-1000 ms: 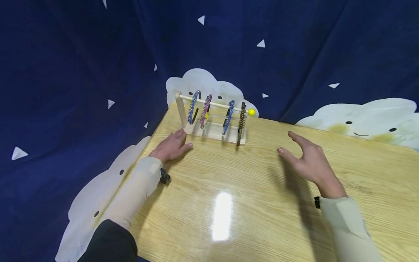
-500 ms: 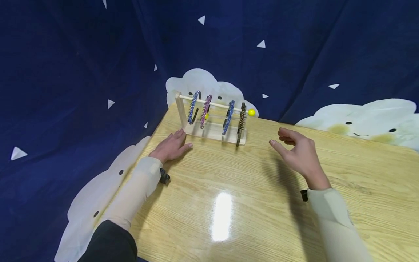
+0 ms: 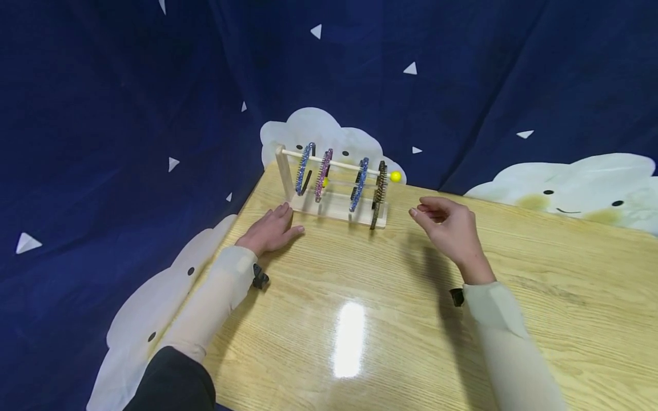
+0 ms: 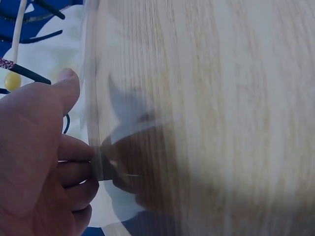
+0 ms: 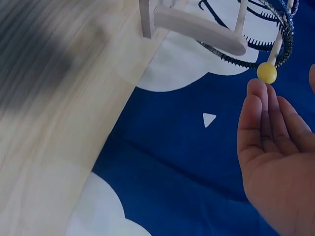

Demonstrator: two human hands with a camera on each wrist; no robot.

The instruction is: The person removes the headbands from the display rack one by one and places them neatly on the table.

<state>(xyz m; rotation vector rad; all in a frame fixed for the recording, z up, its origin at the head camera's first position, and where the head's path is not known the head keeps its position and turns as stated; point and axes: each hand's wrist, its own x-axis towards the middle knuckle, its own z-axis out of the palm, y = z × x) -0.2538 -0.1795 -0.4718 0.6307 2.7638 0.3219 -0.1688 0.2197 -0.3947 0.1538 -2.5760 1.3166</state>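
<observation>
A pale wooden rack [image 3: 339,206] stands at the back left of the table. From its upper rod hang toothed headbands: a glittery blue one [image 3: 301,174] by the post, a pink one [image 3: 322,180], another blue one [image 3: 359,185] and a brown-gold one [image 3: 379,197] nearest the rod's yellow ball [image 3: 395,177]. My left hand [image 3: 267,229] lies at the rack's left end, its fingertips against the base edge [image 4: 97,162] in the left wrist view. Held above the table right of the rack, my right hand [image 3: 451,233] has bent fingers and nothing in them.
The wooden table [image 3: 401,319] reaches to a dark blue curtain [image 3: 452,85] at the back and left, printed with white clouds and triangles. A second yellow ball [image 3: 325,181] shows behind the pink headband, on a lower rod.
My right hand has moved left toward the rack, and its thumb and fingers have drawn closer together. The left hand and the headbands have stayed put.
</observation>
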